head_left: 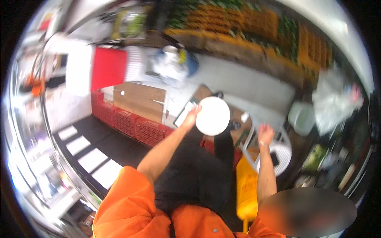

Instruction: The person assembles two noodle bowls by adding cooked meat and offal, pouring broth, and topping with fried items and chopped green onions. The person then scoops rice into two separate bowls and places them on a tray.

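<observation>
My left hand (192, 116) grips the left edge of a round white disc (213, 116), either a plate or a lid. Its broad face is turned up, and it is held out in front of my black apron (186, 170). On the other side, my right hand (266, 135) is raised with its fingers curled, and no object shows in them, though the picture is blurred. Beneath that hand stands a grey-white plastic chair or stool (249, 146), with a round white piece (282, 158) beside it bearing something black.
Red plastic crates (149, 130) line the left, beside a dark surface with white sheets (94, 159). Ahead are flattened cardboard (139, 101), a red-and-white box (109, 68) and yellow-orange goods (214, 19). At right are a clear plastic bag (331, 99), a pale tub (301, 118) and a yellow container (247, 186).
</observation>
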A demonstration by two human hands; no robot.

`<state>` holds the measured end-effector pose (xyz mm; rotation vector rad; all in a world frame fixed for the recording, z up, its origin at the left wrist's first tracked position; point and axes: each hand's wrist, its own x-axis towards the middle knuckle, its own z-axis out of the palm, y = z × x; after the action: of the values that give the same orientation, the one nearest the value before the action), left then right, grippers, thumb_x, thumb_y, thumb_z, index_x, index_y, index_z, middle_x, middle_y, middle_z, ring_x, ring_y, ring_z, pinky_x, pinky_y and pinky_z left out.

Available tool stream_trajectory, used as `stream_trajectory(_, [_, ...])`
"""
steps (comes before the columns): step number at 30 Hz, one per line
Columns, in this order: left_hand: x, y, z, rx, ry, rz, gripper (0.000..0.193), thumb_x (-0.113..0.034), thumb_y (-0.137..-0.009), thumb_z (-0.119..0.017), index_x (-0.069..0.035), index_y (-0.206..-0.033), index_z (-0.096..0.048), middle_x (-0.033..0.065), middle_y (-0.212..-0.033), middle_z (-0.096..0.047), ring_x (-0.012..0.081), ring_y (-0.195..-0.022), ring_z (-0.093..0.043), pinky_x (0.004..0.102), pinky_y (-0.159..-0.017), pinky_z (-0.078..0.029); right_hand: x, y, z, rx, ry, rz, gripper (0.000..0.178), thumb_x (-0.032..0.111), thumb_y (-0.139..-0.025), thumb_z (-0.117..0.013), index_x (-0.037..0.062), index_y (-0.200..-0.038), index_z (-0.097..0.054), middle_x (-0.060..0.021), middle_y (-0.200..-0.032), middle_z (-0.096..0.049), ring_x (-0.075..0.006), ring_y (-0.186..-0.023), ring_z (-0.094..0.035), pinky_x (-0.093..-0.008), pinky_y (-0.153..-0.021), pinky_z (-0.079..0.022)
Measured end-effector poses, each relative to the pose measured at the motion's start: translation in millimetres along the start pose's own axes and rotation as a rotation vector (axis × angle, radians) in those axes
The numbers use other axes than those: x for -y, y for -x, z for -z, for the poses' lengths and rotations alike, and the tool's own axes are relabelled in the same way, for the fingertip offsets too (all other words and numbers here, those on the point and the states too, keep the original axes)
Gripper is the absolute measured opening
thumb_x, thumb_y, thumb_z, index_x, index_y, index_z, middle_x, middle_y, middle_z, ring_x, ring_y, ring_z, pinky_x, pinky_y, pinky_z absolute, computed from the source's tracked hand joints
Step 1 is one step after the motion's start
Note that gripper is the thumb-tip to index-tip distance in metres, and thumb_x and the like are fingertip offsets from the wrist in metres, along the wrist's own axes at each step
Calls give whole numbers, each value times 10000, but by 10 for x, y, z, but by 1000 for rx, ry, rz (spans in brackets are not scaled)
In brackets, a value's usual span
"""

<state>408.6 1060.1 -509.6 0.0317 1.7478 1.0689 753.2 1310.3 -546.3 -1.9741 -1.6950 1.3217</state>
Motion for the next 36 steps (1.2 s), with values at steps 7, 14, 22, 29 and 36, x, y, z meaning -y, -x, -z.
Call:
stream_trajectory(7, [279, 1916, 1563, -253, 687, -30, 645, -493, -1105, -440, 10, -1507, -488, 142, -1442, -607, 248, -1318, -571, 390, -1121, -429, 85, 1133, 460, 796, 850, -20, 1029, 411, -849, -796, 58, -1631, -228, -320, -1365, -611, -468, -1240, -609, -509, -1070, -486])
stream_trajectory(14, [174, 2594, 2800, -473, 1019, -45, 692, -550, -1087, -444, 29, -1458, -520, 167, -1389, -639, 277, -1207, -671, 433, -1000, -552, 1581, 2230, -784, 1026, 937, 7, 571, 360, -905, -698, 51, -1340, -495, -245, -1226, -685, -415, -1089, -670, -494, -954, -530])
stream_trajectory(22, [435, 2850, 4182, -732, 938, -201, 621, -445, -1113, -470, 68, -1456, -541, 153, -1411, -628, 205, -1261, -596, 335, -1100, -432, 5504, 2544, -3682, 478, 678, 1279, 304, 307, -967, -616, 31, -954, -741, -190, -980, -752, -333, -841, -725, -460, -777, -572])
stream_trajectory(29, [344, 3423, 5093, -1142, 917, -165, 579, -433, -1111, -476, 32, -1442, -576, 156, -1387, -651, 203, -1263, -591, 343, -1095, -427, 10018, 3369, -5295, 602, -584, 817, 565, 294, -984, -718, -15, -1385, -467, -118, -1051, -694, -215, -846, -696, -337, -702, -600])
stream_trajectory(36, [460, 4556, 5352, -1603, 1119, -198, 552, -389, -1117, -487, 63, -1419, -581, 152, -1333, -672, 187, -1192, -617, 333, -1034, -471, 10069, 3177, -6262, 966, -380, 523, 438, 166, -1011, -531, -51, -1383, -456, -259, -1246, -647, -391, -960, -727, -462, -723, -667])
